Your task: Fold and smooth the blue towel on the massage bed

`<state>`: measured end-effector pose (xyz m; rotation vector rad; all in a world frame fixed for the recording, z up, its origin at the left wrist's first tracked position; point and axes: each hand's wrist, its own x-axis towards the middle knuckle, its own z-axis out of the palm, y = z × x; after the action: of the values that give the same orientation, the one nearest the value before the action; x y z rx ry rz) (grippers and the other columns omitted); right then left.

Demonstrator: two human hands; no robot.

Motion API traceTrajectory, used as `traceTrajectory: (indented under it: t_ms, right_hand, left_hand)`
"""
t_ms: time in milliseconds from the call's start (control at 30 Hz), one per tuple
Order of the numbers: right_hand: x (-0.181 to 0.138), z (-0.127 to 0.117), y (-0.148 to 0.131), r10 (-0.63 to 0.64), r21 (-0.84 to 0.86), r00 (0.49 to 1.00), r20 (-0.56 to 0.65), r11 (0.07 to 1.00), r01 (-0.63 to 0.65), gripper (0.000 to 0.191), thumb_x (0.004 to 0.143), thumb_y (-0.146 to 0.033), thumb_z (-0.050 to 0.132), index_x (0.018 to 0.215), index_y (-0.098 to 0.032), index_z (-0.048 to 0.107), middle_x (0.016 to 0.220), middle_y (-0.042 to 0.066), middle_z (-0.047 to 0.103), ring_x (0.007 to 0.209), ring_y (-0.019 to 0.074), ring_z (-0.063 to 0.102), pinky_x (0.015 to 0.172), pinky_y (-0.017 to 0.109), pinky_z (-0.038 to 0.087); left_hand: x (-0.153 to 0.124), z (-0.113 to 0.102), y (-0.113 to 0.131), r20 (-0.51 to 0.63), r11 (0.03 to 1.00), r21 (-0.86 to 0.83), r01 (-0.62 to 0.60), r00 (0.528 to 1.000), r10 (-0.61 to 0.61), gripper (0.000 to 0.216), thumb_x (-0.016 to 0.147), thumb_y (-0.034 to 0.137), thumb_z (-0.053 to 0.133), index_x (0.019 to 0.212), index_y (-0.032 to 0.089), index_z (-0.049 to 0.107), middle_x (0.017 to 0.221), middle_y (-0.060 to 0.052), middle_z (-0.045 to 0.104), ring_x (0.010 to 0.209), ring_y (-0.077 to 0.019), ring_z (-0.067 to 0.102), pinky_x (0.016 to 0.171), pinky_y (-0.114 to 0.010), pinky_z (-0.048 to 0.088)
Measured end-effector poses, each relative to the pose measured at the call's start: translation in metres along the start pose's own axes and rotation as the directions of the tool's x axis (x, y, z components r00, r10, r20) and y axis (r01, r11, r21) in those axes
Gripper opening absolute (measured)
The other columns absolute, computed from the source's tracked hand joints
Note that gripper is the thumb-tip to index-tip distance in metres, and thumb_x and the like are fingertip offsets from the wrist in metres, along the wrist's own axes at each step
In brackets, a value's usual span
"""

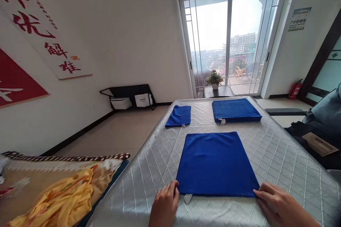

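Note:
A blue cloth [217, 163] lies spread flat as a square on the silver quilted table cover [149, 181], with a small pale tag at its near edge. My left hand [165, 198] is closed at the cloth's near left corner, fingers pinched on it. At the near right corner, my right hand [274, 198] pinches the cloth between thumb and fingers. Farther off, at the back right, sits a stack of folded blue cloths [236, 109]. A smaller folded blue cloth [179, 115] rests at the back left.
A potted plant [214, 79] stands on a dark chair [218, 92] beyond the table's far end. To the left, a yellow cloth [66, 198] lies crumpled on a low bed-like surface. A black bag [301, 131] is by the right edge. A black rack [130, 95] stands against the wall.

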<state>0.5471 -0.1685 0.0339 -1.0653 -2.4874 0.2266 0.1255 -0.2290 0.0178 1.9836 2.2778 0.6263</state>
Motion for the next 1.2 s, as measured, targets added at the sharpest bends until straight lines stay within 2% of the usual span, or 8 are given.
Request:
traceTrajectory:
  t_ms: [133, 267, 367, 467, 633, 767, 933, 1200]
  right_hand:
    - [0.017, -0.014, -0.011, 0.041, -0.067, 0.999, -0.033, 0.997, -0.044, 0.029, 0.102, -0.033, 0.049, 0.101, -0.031, 0.078, 0.092, 0.003, 0.075, 0.081, 0.0193, 0.073, 0.076, 0.032, 0.062]
    - [0.055, -0.018, -0.013, 0.114, -0.093, 0.987, -0.114, 0.988, -0.124, 0.039, 0.105, -0.037, 0.039, 0.115, -0.029, 0.076, 0.113, 0.005, 0.076, 0.101, 0.0224, 0.073, 0.090, 0.038, 0.061]
    - [0.080, 0.005, -0.005, 0.173, -0.159, 0.975, -0.141, 0.968, -0.195, 0.048, 0.106, -0.042, 0.034, 0.133, -0.021, 0.067, 0.135, 0.011, 0.067, 0.126, 0.0276, 0.062, 0.109, 0.047, 0.050]
    - [0.087, 0.046, 0.009, 0.251, -0.219, 0.963, -0.098, 0.938, -0.267, 0.062, 0.103, -0.052, 0.035, 0.146, -0.013, 0.055, 0.152, 0.017, 0.051, 0.142, 0.0306, 0.045, 0.117, 0.051, 0.040]
    - [0.069, 0.098, 0.032, 0.259, -0.264, 0.957, -0.131, 0.921, -0.285, 0.064, 0.103, -0.047, 0.031, 0.159, -0.017, 0.033, 0.164, 0.013, 0.032, 0.151, 0.0275, 0.030, 0.121, 0.050, 0.032]
    - [0.060, 0.110, 0.044, 0.102, -0.352, 0.967, -0.234, 0.918, -0.182, 0.064, 0.098, -0.021, 0.033, 0.162, -0.021, 0.027, 0.162, 0.011, 0.038, 0.148, 0.0278, 0.037, 0.119, 0.051, 0.036]
    - [0.066, 0.107, 0.040, 0.197, -0.374, 0.965, -0.176, 0.893, -0.250, 0.059, 0.098, -0.025, 0.032, 0.155, -0.012, 0.042, 0.158, 0.014, 0.044, 0.149, 0.0264, 0.033, 0.122, 0.048, 0.031]
    - [0.075, 0.090, 0.024, 0.348, -0.277, 0.935, -0.062, 0.894, -0.351, 0.068, 0.101, -0.043, 0.025, 0.156, -0.005, 0.037, 0.164, 0.015, 0.030, 0.154, 0.0254, 0.021, 0.126, 0.047, 0.020]
  left_hand:
    - [0.002, -0.003, -0.004, 0.004, 1.000, 0.028, -0.011, 1.000, 0.011, 0.035, 0.097, 0.028, 0.036, 0.098, 0.025, 0.071, 0.096, -0.006, 0.078, 0.089, -0.0226, 0.075, 0.082, -0.034, 0.056]
    - [0.014, -0.016, 0.006, -0.162, 0.992, 0.051, -0.118, 0.979, 0.125, 0.031, 0.097, 0.030, 0.041, 0.100, 0.024, 0.072, 0.092, -0.006, 0.077, 0.086, -0.0235, 0.072, 0.078, -0.035, 0.056]
    - [0.027, -0.028, 0.040, -0.185, 0.955, -0.035, -0.294, 0.941, 0.283, 0.029, 0.100, 0.029, 0.041, 0.102, 0.025, 0.070, 0.093, -0.005, 0.074, 0.087, -0.0212, 0.071, 0.080, -0.034, 0.057]
    - [0.041, -0.028, 0.090, -0.080, 0.879, -0.117, -0.462, 0.887, 0.455, 0.027, 0.101, 0.024, 0.042, 0.105, 0.026, 0.069, 0.098, -0.005, 0.073, 0.091, -0.0201, 0.070, 0.084, -0.033, 0.056]
    - [0.070, 0.010, 0.171, 0.053, 0.694, -0.156, -0.703, 0.696, 0.716, 0.030, 0.102, 0.033, 0.046, 0.122, 0.020, 0.064, 0.124, -0.010, 0.069, 0.117, -0.0233, 0.064, 0.103, -0.037, 0.050]
    - [0.091, 0.055, 0.205, 0.061, 0.661, -0.142, -0.737, 0.660, 0.749, 0.059, 0.105, 0.049, 0.036, 0.149, 0.011, 0.045, 0.155, -0.016, 0.048, 0.147, -0.0262, 0.039, 0.122, -0.042, 0.030]
    - [0.094, 0.078, 0.197, 0.143, 0.747, -0.146, -0.649, 0.733, 0.665, 0.071, 0.105, 0.057, 0.023, 0.159, 0.012, 0.029, 0.165, -0.013, 0.033, 0.154, -0.0240, 0.023, 0.125, -0.041, 0.023]
    - [0.089, 0.063, 0.127, 0.212, 0.827, -0.008, -0.563, 0.807, 0.551, 0.073, 0.105, 0.060, 0.018, 0.161, 0.014, 0.024, 0.167, -0.011, 0.027, 0.155, -0.0230, 0.019, 0.126, -0.041, 0.022]
